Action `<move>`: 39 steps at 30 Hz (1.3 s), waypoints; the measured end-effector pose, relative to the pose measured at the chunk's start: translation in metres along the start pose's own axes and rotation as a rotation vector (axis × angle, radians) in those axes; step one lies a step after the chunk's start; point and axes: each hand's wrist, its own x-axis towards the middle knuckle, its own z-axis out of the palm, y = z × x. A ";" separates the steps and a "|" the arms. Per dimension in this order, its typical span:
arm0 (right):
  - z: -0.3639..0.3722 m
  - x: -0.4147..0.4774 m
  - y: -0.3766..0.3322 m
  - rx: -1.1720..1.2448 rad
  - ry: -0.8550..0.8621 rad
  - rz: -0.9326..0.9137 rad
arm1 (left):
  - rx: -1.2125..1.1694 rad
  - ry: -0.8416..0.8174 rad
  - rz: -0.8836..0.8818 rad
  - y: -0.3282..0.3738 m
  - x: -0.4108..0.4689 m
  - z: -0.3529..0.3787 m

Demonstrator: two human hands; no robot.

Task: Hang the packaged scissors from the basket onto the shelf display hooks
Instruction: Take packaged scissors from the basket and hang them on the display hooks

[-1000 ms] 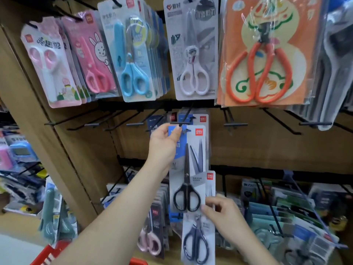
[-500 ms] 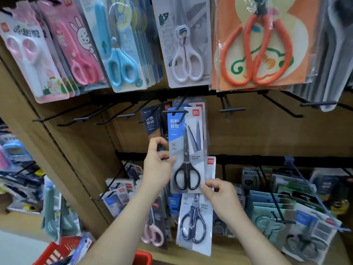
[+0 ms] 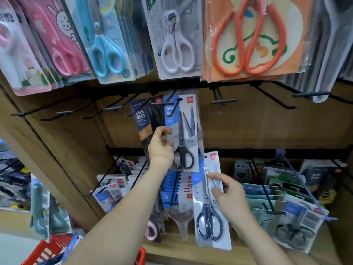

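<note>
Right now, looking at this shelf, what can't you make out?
Head view:
- Red plastic basket: cut off by the bottom edge, contents blurred.
- Left hand: motion blur hides whether it pinches the hanging black-handled scissors pack.
- Print on the blue-handled scissors pack in the right hand: too small.

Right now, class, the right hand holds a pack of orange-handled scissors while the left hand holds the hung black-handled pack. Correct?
No. In the head view the right hand holds a pack of dark-blue-handled scissors, not orange-handled; the left hand does hold the hung black-handled pack.
</note>
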 end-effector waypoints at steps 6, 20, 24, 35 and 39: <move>-0.013 -0.012 -0.003 0.121 0.073 0.023 | 0.272 -0.071 0.080 0.001 0.005 -0.003; -0.002 -0.040 -0.034 0.218 -0.142 -0.153 | -0.313 -0.351 -0.333 0.024 -0.109 -0.050; 0.007 -0.048 -0.045 0.190 -0.151 -0.223 | -0.388 -0.244 -0.230 0.033 -0.121 -0.059; 0.026 -0.046 -0.052 0.124 -0.328 0.007 | -0.359 -0.061 -0.015 0.066 -0.086 -0.078; 0.023 -0.045 -0.042 0.204 -0.409 0.150 | -0.326 -0.080 0.031 0.070 -0.071 -0.074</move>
